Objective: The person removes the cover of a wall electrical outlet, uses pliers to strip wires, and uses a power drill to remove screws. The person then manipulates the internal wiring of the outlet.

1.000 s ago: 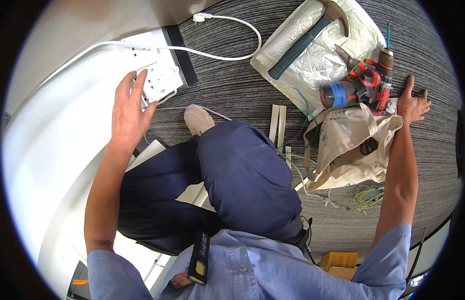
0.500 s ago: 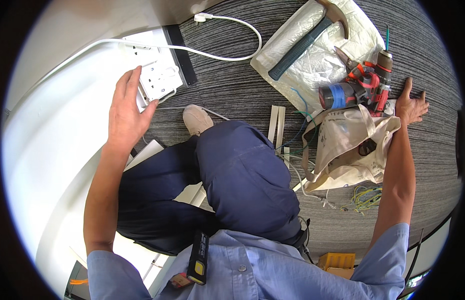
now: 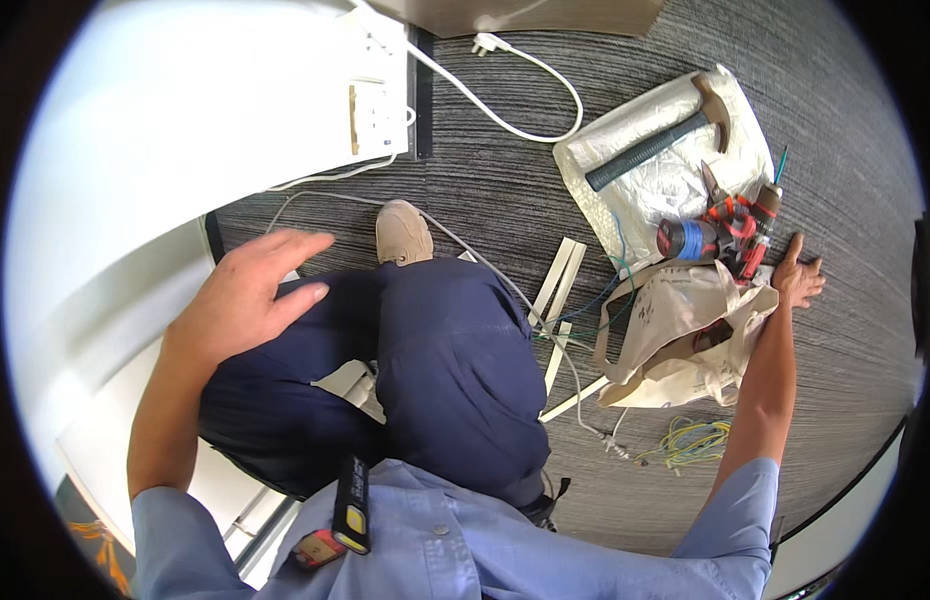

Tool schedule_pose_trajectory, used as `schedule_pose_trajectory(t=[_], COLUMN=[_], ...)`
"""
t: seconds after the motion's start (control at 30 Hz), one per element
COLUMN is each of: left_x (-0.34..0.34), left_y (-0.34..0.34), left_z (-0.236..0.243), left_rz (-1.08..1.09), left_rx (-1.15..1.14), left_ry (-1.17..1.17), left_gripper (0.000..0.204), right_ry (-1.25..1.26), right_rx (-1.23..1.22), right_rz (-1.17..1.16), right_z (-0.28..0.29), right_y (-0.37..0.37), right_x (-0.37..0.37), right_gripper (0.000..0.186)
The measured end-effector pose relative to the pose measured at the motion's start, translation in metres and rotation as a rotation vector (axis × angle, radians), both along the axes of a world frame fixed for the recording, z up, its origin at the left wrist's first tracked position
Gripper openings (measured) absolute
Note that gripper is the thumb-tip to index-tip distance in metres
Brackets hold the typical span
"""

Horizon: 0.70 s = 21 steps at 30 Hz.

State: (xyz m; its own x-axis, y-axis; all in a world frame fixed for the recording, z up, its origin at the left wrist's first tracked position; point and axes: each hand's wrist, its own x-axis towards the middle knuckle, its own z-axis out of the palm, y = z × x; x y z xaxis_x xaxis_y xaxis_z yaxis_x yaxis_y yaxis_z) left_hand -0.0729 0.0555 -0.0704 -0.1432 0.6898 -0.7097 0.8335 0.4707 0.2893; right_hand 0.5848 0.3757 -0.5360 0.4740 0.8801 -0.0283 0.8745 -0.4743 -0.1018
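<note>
Inside the tote (image 3: 670,305), a dark item (image 3: 713,335)

Grey striped carpet (image 3: 845,180) bears a canvas bag (image 3: 675,310); a silvery sheet (image 3: 670,180); white strips (image 3: 557,268); coiled yellow wire (image 3: 697,440).

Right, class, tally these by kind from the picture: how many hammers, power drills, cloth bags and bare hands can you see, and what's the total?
Hammer: 1
Power drill: 1
Cloth bag: 1
Left hand and right hand: 2
Total: 5
</note>
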Motion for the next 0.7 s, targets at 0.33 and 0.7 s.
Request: schedule_pose_trajectory(t=[0.33, 0.7], left_x=[-0.025, -0.059], left_y=[-0.070, -0.055], left_z=[0.037, 0.054], left_rz=[0.183, 0.685], left_rx=[0.081, 0.688], left_ry=[-0.011, 0.073], left_gripper=[0.046, 0.051], right_ry=[0.885, 0.937], right_rx=[-0.352, -0.472], right_rz=[-0.117, -0.042], right_z=[0.046, 0.108], right_y=[0.061, -0.006], right_x=[-0.003, -0.115], right_gripper=[0.127, 0.111])
